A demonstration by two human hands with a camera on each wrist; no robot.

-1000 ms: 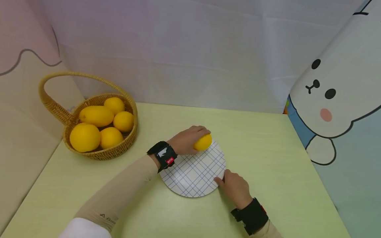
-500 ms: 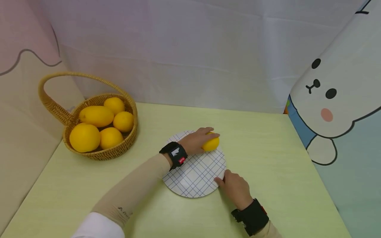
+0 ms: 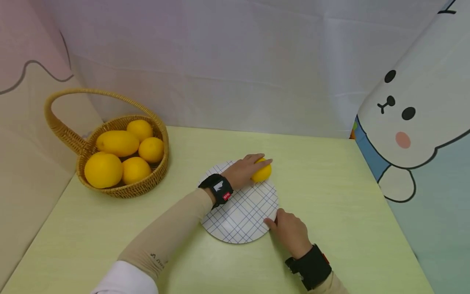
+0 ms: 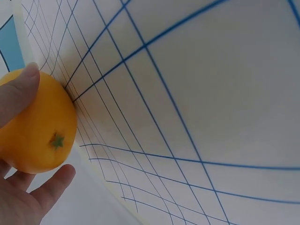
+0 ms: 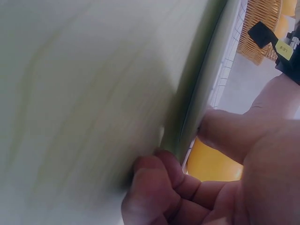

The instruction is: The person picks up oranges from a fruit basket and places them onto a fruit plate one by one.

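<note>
A round white plate with a blue grid pattern (image 3: 235, 220) lies in the middle of the table. Over its far right part, my left hand (image 3: 240, 173) holds an orange (image 3: 262, 170). The left wrist view shows this orange (image 4: 44, 124) against the plate's surface, with a small green star-shaped stem mark. My thumb (image 4: 23, 89) presses on one side of it, fingers curve round the other, and one fingertip stands a little off the skin. My right hand (image 3: 291, 232) pinches the plate's near right rim, thumb on top. Its curled fingers (image 5: 152, 187) are under the rim in the right wrist view.
A wicker basket (image 3: 126, 191) with a tall arched handle stands at the back left. It holds several yellow-orange fruits, one of them long (image 3: 118, 143). A pale cloth wall (image 3: 235, 81) bounds the table's back, and a printed cartoon panel (image 3: 422, 122) stands at the right.
My left hand has moved right and slightly away from me with the orange, from the plate's upper middle to its far right part. The right hand stays at the rim.
</note>
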